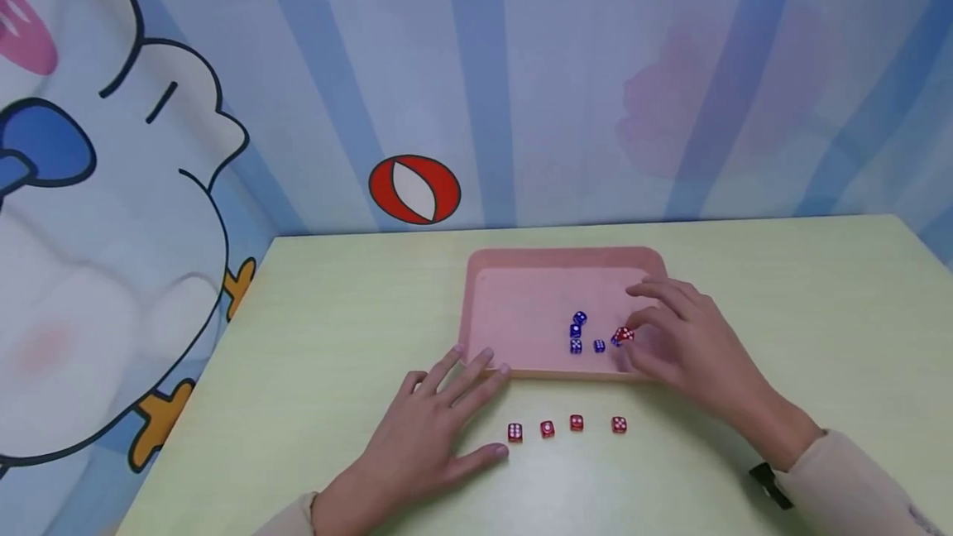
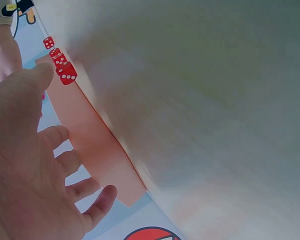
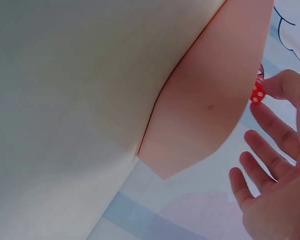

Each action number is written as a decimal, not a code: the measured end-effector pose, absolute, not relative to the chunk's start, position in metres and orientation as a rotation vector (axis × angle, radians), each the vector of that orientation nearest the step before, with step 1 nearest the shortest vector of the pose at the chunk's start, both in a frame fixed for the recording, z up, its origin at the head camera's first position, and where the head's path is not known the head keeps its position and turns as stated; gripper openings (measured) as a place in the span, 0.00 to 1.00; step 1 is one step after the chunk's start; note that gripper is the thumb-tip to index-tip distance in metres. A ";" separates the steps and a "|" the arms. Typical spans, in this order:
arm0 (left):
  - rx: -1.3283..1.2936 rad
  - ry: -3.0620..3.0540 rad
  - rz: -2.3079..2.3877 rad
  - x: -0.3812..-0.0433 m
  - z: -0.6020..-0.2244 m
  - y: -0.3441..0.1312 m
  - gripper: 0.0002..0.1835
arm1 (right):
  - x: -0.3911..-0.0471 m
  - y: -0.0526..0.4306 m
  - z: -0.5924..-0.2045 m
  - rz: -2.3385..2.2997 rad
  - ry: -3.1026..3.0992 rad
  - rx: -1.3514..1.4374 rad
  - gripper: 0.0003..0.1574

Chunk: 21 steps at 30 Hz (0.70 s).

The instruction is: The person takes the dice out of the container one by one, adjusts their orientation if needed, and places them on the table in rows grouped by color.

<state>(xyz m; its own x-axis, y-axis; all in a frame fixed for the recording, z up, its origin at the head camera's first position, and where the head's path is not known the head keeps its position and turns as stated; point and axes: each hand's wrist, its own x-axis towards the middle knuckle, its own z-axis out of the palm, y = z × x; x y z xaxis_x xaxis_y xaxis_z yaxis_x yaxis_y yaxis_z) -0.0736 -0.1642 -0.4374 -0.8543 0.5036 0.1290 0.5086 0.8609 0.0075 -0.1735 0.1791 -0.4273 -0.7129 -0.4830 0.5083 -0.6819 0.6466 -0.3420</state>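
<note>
Thumb and index finger of my right hand (image 1: 688,346) pinch a red die (image 1: 624,335) at the right side of the pink tray (image 1: 514,296); in the right wrist view the red die (image 3: 257,94) shows between the fingertips. Several blue dice (image 1: 576,346) lie in the tray, one partly hidden beneath the held die in the head view. My left hand (image 1: 420,428) lies with spread fingers at the tray's front left corner, holding nothing. Its thumb points toward the row of several red dice (image 1: 577,423) on the table in front of the tray.
The pale yellow-green table (image 1: 357,296) meets a blue striped wall (image 1: 566,89) behind the tray. A cartoon figure (image 1: 97,238) is printed on the left wall, and a red and white ball (image 1: 414,189) on the back one. A dark strap (image 1: 770,486) shows at the right sleeve.
</note>
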 end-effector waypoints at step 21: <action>-0.808 -2.903 -0.047 -0.072 -0.443 -0.168 0.44 | -0.130 0.203 -0.453 0.698 -2.409 1.178 0.08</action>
